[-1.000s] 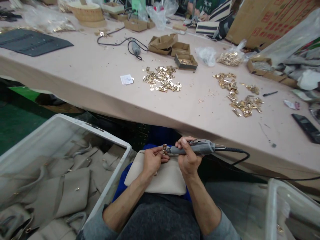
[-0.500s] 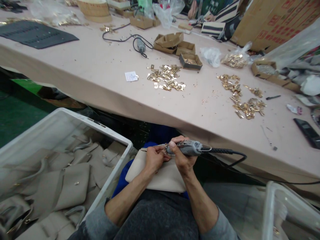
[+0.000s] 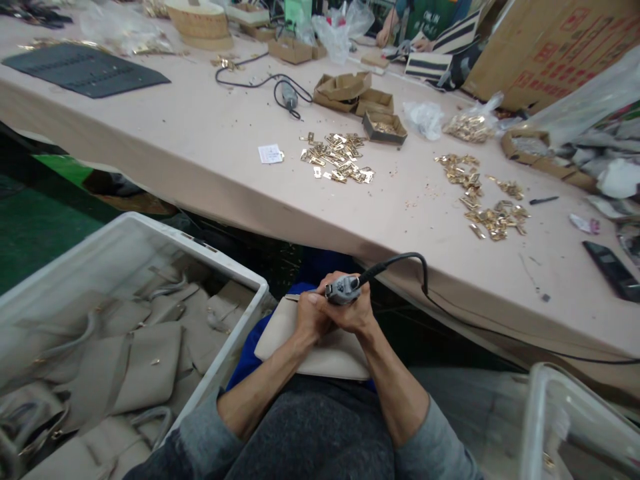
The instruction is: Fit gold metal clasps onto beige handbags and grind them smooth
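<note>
A beige bag (image 3: 325,357) lies on my lap below the table edge. My right hand (image 3: 356,313) is closed round a grey corded power tool (image 3: 343,289), now held nearly upright with its tip pointing down at the bag's top edge. My left hand (image 3: 310,317) is closed beside it, fingers pressed against the bag's top where a small gold clasp was; the clasp is hidden now. The tool's black cable (image 3: 415,267) loops up and runs off to the right.
A white bin (image 3: 235,273) with several beige bags stands at my left; another clear bin (image 3: 560,400) is at lower right. On the pink table (image 3: 200,153) lie piles of gold fittings (image 3: 337,157), small cardboard boxes (image 3: 383,127), a second tool and a black remote.
My right hand swung the tool from lying sideways to nearly upright over the bag's top edge, and both hands drew close together. The cable now arcs upward.
</note>
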A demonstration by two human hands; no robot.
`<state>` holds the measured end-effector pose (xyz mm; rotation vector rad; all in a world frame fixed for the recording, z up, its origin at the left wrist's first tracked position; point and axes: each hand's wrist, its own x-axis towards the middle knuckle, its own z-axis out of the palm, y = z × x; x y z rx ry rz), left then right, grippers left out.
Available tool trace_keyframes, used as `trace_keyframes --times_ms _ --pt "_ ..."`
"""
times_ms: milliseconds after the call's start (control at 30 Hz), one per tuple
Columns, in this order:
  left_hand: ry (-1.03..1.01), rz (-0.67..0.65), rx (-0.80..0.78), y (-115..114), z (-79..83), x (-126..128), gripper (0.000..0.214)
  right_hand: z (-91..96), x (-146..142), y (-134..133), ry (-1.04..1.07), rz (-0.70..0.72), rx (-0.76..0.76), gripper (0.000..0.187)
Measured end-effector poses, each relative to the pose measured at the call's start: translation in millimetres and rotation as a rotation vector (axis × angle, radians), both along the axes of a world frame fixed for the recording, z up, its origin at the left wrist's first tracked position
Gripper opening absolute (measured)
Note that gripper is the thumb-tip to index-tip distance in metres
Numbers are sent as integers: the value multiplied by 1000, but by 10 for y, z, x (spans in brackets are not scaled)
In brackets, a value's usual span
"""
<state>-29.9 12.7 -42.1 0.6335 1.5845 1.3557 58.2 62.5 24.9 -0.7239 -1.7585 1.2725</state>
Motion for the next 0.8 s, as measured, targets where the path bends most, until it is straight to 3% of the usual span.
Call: trace_keyframes --times_ms 133,300,400,600,700,800 --pt "128 -41 130 -31 -26 -11 8 31 15 -6 -2 38 -28 21" --pt "-285 -38 -25 -46 -18 22 15 336 185 74 319 3 -124 18" --pt "-355 -2 -45 -44 7 44 23 592 392 134 578 -82 -170 14" --pt "-289 -20 23 -67 41 52 29 910 978 220 805 -207 -230 18" --pt "-203 -10 31 -80 8 56 32 1019 1279 443 927 -287 -247 26" --pt "-148 6 43 -72 -43 58 38 1104 1536 880 1074 -419 -279 23"
